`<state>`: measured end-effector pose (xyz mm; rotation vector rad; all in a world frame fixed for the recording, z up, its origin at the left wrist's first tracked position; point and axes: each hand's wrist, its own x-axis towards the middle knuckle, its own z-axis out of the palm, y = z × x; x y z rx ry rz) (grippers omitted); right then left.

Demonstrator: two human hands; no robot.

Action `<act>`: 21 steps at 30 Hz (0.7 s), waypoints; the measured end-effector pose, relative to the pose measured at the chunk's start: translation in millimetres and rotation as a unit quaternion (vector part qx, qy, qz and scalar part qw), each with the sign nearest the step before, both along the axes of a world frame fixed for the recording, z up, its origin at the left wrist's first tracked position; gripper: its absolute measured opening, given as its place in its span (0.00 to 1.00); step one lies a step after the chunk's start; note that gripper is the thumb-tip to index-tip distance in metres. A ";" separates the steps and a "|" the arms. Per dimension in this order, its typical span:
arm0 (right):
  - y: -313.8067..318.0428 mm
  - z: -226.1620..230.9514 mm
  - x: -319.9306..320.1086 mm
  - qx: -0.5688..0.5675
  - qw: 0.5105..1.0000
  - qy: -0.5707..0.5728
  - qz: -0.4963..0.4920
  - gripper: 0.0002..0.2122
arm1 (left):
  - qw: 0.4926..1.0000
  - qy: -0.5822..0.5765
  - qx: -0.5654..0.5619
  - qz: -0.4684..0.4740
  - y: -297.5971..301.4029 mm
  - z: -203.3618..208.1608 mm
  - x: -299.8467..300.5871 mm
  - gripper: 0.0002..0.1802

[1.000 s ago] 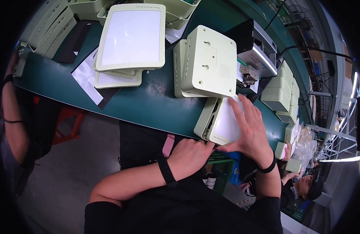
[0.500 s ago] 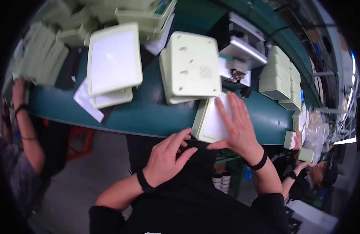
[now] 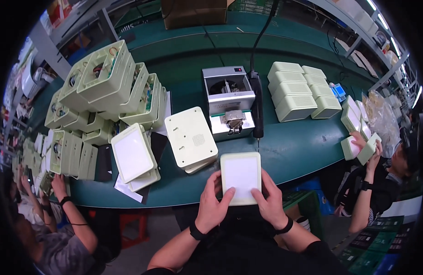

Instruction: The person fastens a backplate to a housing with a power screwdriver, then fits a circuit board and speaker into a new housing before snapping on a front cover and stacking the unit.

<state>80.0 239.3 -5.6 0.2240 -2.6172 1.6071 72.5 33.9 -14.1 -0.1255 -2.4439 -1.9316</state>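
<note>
At the near edge of the bench (image 3: 291, 158), I see the left hand (image 3: 212, 207) has joined the right hand (image 3: 272, 207), both curled partly closed on the sides of the white-faced unit (image 3: 241, 175), seemingly better steadied now

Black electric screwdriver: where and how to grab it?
Probably around the middle of the black electric screwdriver, coming from the right: its body is slim and upright, its bit points down, and the silver machine crowds its left.
</note>
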 end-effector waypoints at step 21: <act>-43.7 89.5 -32.2 0.030 0.985 0.159 0.059 0.36 | 0.959 0.133 0.218 0.124 -13.1 31.8 -18.0 0.57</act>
